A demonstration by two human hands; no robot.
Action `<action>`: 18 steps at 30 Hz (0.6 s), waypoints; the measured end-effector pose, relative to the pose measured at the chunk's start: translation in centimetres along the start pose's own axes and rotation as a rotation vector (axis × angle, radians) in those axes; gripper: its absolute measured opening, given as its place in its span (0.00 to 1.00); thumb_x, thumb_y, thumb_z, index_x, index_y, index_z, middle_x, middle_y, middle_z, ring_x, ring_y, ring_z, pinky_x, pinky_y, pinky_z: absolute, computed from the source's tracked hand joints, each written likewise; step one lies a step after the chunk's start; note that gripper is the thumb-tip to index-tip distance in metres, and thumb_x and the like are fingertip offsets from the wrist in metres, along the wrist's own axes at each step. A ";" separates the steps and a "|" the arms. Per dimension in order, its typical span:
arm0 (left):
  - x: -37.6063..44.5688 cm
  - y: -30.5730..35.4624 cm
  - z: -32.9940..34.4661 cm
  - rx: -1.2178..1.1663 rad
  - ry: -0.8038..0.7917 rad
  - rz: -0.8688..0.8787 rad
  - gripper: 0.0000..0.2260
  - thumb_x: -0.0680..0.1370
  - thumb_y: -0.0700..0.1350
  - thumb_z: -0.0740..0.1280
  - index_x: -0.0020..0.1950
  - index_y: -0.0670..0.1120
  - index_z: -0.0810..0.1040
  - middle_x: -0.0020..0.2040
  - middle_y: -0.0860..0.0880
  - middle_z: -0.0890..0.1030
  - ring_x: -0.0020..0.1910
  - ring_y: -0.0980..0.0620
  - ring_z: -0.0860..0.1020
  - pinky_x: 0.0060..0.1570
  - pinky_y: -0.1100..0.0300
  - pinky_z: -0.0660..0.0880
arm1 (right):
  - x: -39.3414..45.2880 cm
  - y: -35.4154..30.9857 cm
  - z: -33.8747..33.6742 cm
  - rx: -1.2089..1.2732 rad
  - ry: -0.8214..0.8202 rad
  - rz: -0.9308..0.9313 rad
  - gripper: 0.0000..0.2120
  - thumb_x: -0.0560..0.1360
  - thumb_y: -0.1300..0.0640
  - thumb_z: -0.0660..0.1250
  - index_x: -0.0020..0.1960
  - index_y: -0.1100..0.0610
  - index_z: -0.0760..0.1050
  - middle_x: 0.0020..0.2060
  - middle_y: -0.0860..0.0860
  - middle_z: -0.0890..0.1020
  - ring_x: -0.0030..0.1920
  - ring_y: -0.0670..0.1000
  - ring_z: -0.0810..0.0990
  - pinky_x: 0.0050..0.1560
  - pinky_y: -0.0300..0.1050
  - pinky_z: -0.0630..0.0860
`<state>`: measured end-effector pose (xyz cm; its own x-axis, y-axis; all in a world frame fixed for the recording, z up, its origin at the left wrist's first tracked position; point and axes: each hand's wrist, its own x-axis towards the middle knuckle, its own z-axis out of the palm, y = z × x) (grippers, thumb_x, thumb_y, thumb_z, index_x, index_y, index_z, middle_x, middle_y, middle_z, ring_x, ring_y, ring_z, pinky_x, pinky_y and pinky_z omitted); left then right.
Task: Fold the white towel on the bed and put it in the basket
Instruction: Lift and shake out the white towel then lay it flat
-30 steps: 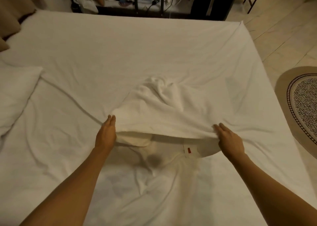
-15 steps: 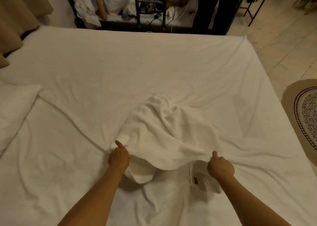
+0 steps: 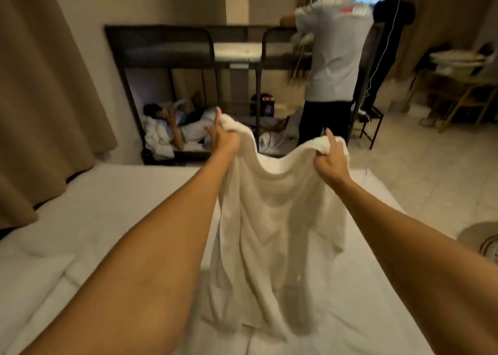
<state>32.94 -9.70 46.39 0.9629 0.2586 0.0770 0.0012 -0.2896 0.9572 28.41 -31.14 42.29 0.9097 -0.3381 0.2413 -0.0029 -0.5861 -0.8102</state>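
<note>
The white towel (image 3: 272, 228) hangs in front of me, lifted off the bed (image 3: 102, 209). My left hand (image 3: 222, 137) grips its top left corner. The top right corner is bunched in my right hand (image 3: 328, 156). The upper edge sags between the two hands. The towel's crumpled lower end still rests on the sheet near me. No basket is in view.
A dark metal bunk bed (image 3: 188, 66) stands past the bed's far edge, with a person lying in its lower bunk (image 3: 167, 123). Another person (image 3: 332, 66) stands at its right end. A curtain (image 3: 40, 98) hangs at left. A round rug (image 3: 482, 241) lies on the tiled floor at right.
Both hands closed on the towel's near edge and raised it high off the bed, so it now hangs. My view tilted up from the sheet toward the room.
</note>
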 end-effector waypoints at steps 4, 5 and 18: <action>2.2 9.8 -3.2 0.016 0.169 0.272 0.25 0.82 0.42 0.53 0.77 0.55 0.49 0.78 0.41 0.44 0.76 0.41 0.54 0.74 0.45 0.54 | 3.0 -7.6 -4.1 -0.166 0.083 -0.230 0.35 0.75 0.66 0.57 0.77 0.51 0.49 0.76 0.58 0.45 0.75 0.60 0.50 0.72 0.50 0.52; 2.2 10.5 -3.8 0.023 0.195 0.313 0.24 0.83 0.45 0.54 0.77 0.57 0.50 0.78 0.42 0.41 0.76 0.42 0.54 0.73 0.46 0.54 | 3.0 -8.3 -4.8 -0.214 0.097 -0.262 0.35 0.74 0.66 0.58 0.77 0.50 0.49 0.77 0.57 0.44 0.74 0.62 0.51 0.72 0.52 0.52; -10.3 -18.9 -7.3 1.121 -0.242 0.362 0.39 0.76 0.31 0.62 0.78 0.49 0.42 0.77 0.45 0.36 0.78 0.45 0.41 0.76 0.47 0.47 | -12.6 15.0 -3.9 -1.044 -0.340 0.027 0.27 0.75 0.60 0.55 0.73 0.49 0.56 0.76 0.61 0.43 0.72 0.65 0.57 0.72 0.54 0.51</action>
<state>21.05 -0.19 29.56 0.9814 -0.1480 0.1219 -0.1611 -0.9812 0.1061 15.29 -38.57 29.15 0.9705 -0.2334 -0.0597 -0.2287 -0.9705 0.0762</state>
